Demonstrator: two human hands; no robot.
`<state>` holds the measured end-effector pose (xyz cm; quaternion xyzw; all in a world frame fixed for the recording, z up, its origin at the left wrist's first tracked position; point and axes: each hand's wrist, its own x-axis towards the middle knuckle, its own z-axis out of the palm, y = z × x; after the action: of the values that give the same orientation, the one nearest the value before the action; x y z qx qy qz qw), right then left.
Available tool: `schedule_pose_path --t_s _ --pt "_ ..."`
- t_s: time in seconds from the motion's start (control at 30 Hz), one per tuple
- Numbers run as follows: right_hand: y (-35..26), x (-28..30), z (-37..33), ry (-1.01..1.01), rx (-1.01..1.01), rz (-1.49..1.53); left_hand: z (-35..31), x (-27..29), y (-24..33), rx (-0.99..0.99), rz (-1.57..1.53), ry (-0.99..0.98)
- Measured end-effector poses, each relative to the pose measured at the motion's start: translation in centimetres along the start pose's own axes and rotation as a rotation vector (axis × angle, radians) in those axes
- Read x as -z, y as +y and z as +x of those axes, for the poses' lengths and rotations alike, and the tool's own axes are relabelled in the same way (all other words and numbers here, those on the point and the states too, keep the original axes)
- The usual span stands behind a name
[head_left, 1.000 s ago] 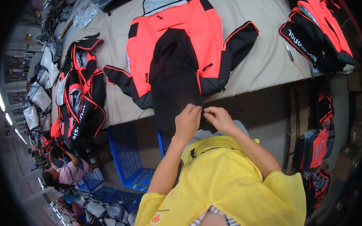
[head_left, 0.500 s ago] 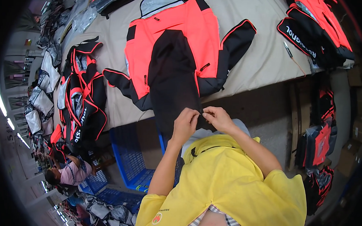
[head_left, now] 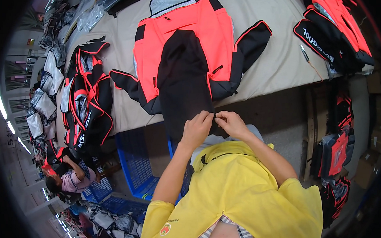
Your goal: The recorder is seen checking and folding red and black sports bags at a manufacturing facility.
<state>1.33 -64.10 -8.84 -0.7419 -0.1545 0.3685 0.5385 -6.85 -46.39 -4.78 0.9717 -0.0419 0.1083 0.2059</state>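
Observation:
A coral-and-black sewn piece (head_left: 186,24) with short zips and black side flaps lies on the table; I cannot tell whether it is a bag or a garment. From its middle a long black cloth panel (head_left: 182,72) runs toward me and hangs past the table's near edge. My left hand (head_left: 198,128) pinches this panel near its right edge. Close beside it, my right hand (head_left: 231,124) is closed with fingertips on the same edge. Anything small between the fingers is hidden.
The table (head_left: 277,68) has a pale cloth cover. Similar pieces lie left (head_left: 85,94) and right (head_left: 335,27). A small pointed tool (head_left: 304,53) with a cord is at right. Below stands a blue crate (head_left: 137,164). Another person (head_left: 74,177) works at far left.
Both hands have shifted slightly to the right and stay at the panel's edge. The left fingers have closed up nearer the edge. At far left, the other person's arm has moved.

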Motion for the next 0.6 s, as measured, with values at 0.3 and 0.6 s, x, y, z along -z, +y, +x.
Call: schedule_pose_path --t_s 0.3,0.6 --pt "-0.1 0.1 0.0 0.003 0.009 -0.08 3.0 0.9 -4.3 -0.498 0.149 -0.24" --pt "2.2 -0.5 0.3 -0.044 0.011 0.144 5.5 -0.1 -5.1 -0.235 0.015 -0.231"
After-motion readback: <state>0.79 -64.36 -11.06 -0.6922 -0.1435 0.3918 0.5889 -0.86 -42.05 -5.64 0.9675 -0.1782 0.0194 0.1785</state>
